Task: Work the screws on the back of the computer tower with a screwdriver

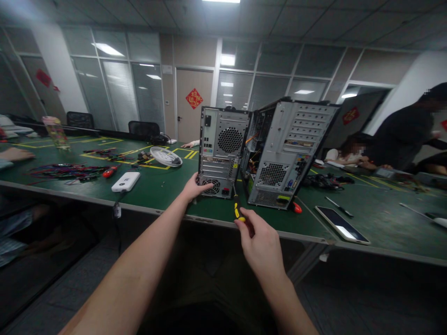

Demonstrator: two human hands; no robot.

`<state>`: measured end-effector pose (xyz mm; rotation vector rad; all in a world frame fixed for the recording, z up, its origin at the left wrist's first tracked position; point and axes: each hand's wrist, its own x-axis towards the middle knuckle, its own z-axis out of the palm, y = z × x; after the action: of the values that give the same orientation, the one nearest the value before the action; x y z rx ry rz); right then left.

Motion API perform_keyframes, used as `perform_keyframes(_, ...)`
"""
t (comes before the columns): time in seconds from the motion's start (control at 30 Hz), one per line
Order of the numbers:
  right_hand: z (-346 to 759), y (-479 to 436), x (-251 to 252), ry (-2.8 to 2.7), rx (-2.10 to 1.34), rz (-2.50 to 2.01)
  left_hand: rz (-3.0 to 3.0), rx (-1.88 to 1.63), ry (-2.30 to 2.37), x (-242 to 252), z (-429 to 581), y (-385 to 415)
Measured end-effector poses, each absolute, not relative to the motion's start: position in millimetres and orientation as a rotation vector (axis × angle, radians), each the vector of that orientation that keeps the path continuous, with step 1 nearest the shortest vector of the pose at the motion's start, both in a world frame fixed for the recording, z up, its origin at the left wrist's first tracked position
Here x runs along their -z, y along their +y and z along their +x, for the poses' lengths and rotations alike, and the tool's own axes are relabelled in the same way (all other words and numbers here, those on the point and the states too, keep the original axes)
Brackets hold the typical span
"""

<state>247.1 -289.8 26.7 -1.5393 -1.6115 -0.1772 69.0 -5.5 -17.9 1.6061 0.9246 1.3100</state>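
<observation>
A grey computer tower [223,151] stands upright on the green table [164,190], its back panel facing me. My left hand [195,187] is pressed against the case's lower left corner, fingers curled round its edge. My right hand [260,242] is closed on a screwdriver with a yellow and black handle [237,209], whose tip points up at the case's lower right corner. A second, open tower [286,153] leans next to the first on the right.
A white power bank [125,182], a red-handled tool [110,172], cables [66,170] and a white fan grille [166,157] lie left. A tablet [341,224] and a pen [338,206] lie right. Other people sit and stand at the far right [401,135]; another person's hand [17,154] rests at far left.
</observation>
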Motion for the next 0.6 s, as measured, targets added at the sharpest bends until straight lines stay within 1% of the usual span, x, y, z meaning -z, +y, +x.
perform_keyframes(0.17,247.7,-291.3,-27.2,-1.635,0.203,-1.533,1.605,-1.319,0.904,18.9,68.5,-4.2)
perform_keyframes(0.37,245.4,-289.1,-26.8,-1.548,0.057,-1.589,1.604,-1.318,0.911,16.2,68.2,-8.1)
perform_keyframes(0.6,244.1,-289.8,-30.3,-1.515,-0.037,-1.575,1.577,-1.32,0.879,13.1,68.8,-11.7)
